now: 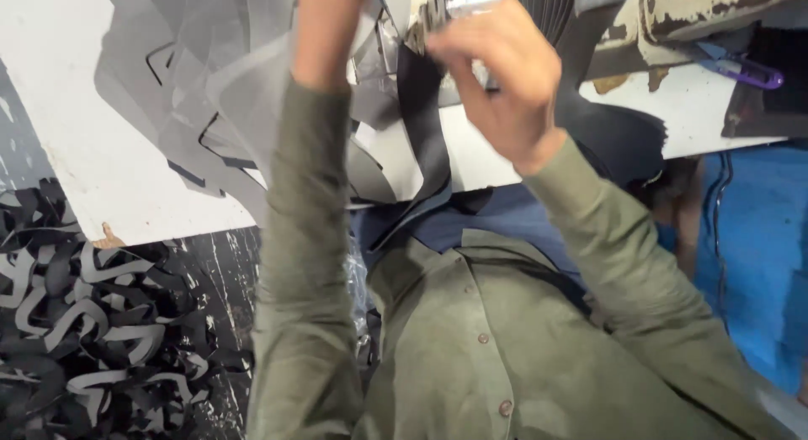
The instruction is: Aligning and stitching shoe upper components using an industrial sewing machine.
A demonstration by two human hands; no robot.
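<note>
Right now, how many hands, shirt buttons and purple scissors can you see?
Hands: 1, the right hand; the left goes out of the top of the picture.
Shirt buttons: 3 showing on the green shirt.
Purple scissors: 1, on the white table.
Total: 5

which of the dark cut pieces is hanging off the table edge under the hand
The long black strip below the right hand; it droops over the white table edge, while the grey sheets lie flat and the offcuts cover the floor.
</note>
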